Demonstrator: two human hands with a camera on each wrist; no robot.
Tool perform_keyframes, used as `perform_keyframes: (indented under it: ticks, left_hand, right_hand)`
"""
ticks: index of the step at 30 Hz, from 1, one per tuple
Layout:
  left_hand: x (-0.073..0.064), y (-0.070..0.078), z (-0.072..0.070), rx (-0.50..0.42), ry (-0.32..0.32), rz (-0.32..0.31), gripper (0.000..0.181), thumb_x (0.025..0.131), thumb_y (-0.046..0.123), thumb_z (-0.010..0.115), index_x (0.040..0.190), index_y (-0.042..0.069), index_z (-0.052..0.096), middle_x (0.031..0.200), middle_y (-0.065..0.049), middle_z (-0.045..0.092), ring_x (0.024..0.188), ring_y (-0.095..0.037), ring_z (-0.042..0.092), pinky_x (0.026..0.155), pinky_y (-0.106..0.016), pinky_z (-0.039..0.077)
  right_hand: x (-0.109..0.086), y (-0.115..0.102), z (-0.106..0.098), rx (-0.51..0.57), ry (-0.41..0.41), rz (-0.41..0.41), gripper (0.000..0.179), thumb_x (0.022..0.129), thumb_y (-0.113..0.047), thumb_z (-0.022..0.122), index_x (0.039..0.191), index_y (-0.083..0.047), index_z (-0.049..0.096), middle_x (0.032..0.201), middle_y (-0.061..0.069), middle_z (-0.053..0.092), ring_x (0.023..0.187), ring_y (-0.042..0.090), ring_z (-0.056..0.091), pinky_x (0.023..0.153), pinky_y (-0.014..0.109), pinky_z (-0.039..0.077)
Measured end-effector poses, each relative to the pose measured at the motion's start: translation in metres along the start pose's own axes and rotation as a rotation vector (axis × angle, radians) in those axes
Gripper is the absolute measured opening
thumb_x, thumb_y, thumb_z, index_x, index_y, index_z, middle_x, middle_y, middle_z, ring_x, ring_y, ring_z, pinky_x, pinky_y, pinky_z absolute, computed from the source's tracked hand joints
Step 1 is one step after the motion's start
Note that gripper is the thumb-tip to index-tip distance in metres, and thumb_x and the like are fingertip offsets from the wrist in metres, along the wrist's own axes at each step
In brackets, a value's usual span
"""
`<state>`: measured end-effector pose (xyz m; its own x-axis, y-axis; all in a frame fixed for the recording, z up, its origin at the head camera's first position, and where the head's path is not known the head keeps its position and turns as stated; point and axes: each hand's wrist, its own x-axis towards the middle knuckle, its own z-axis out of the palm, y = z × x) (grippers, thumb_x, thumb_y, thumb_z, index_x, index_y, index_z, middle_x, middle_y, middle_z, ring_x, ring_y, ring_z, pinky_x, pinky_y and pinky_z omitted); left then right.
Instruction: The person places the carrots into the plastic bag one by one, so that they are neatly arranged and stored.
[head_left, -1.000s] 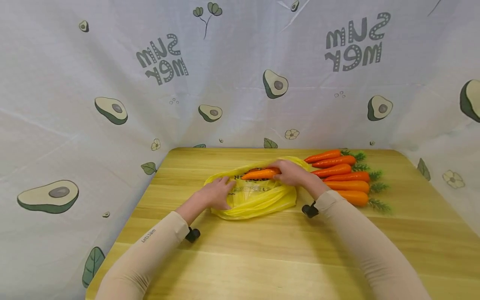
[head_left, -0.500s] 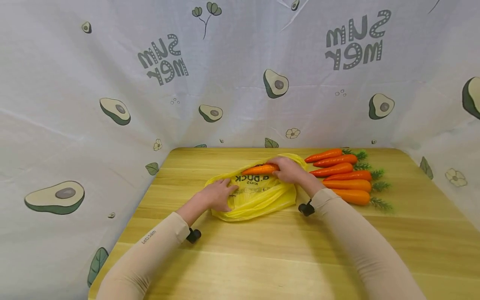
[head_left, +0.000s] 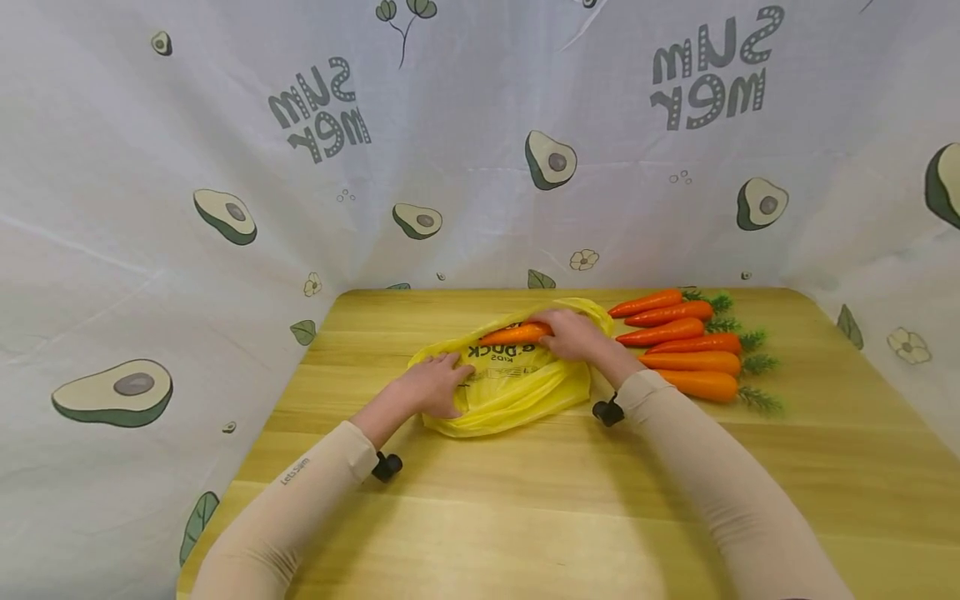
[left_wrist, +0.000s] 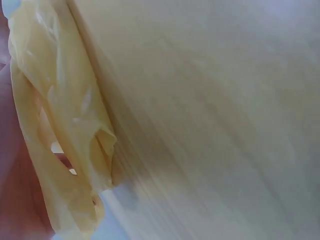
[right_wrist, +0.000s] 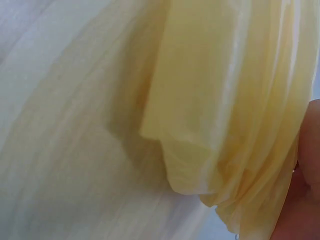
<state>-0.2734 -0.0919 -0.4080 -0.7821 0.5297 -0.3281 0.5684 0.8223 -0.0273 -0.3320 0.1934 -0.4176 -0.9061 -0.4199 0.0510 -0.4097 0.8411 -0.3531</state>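
Note:
My right hand [head_left: 572, 335] grips an orange carrot [head_left: 513, 335] by its thick end, inside the mouth of a yellow plastic bag [head_left: 521, 410]. The carrot lies sideways along the far wall of the bag, its tip toward the left, above dark print. At the bag's left end, my left hand [head_left: 435, 385] rests in the mouth with fingers spread and thumb apart, spreading the plastic. Crumpled bag plastic also shows in the left wrist view beside the hand's edge [left_wrist: 20, 170]. In the right wrist view, bag folds hide most of the right hand [right_wrist: 305, 200].
Several more carrots [head_left: 693, 361] with green tops lie in a stack-like row right of the bag, tips toward it. The wooden table [head_left: 480, 517] ends at a printed cloth backdrop [head_left: 480, 167]. A small black camera [head_left: 609, 411] hangs under the right wrist.
Held by the right hand, the carrot has shifted toward the far side of the bag, uncovering the dark print. The left hand has stayed at the bag's left end.

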Motion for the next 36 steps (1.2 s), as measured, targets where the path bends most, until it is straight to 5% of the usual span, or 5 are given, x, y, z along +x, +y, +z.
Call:
perform_keyframes:
  ticks: [6,12,26,36]
  left_hand:
    - [0.001,-0.002,0.001,0.022,0.139,0.035,0.08,0.089,0.06,0.067,0.15,0.014,0.047,0.153,-0.015,0.045,0.136,-0.034,0.05,0.112,-0.05,0.042]
    - [0.003,-0.003,0.003,0.071,0.228,0.037,0.079,0.086,0.062,0.069,0.143,0.01,0.055,0.142,-0.013,0.054,0.131,-0.032,0.053,0.114,-0.048,0.039]
    - [0.004,-0.008,0.007,-0.069,0.126,0.015,0.083,0.089,0.057,0.07,0.152,0.011,0.044,0.152,-0.016,0.043,0.139,-0.035,0.045,0.109,-0.049,0.045]
    - [0.001,-0.01,0.006,-0.087,0.086,0.026,0.08,0.091,0.055,0.068,0.154,0.013,0.041,0.156,-0.014,0.04,0.144,-0.033,0.04,0.112,-0.049,0.042]
  right_hand:
    - [0.0,0.001,0.001,-0.058,0.013,-0.009,0.045,0.097,-0.016,0.067,0.141,-0.012,0.059,0.143,0.016,0.058,0.133,0.039,0.051,0.107,0.062,0.041]
    - [-0.001,-0.002,0.0,-0.114,0.064,-0.056,0.044,0.092,-0.013,0.073,0.135,-0.006,0.063,0.137,0.018,0.062,0.127,0.038,0.055,0.106,0.056,0.045]
    - [0.001,-0.008,0.005,-0.065,0.04,-0.072,0.041,0.094,-0.006,0.068,0.135,-0.007,0.063,0.133,0.016,0.065,0.126,0.036,0.059,0.109,0.053,0.044]
    - [-0.002,-0.013,0.006,-0.1,0.106,-0.053,0.042,0.093,-0.007,0.07,0.135,-0.004,0.063,0.133,0.018,0.064,0.125,0.038,0.058,0.107,0.053,0.046]
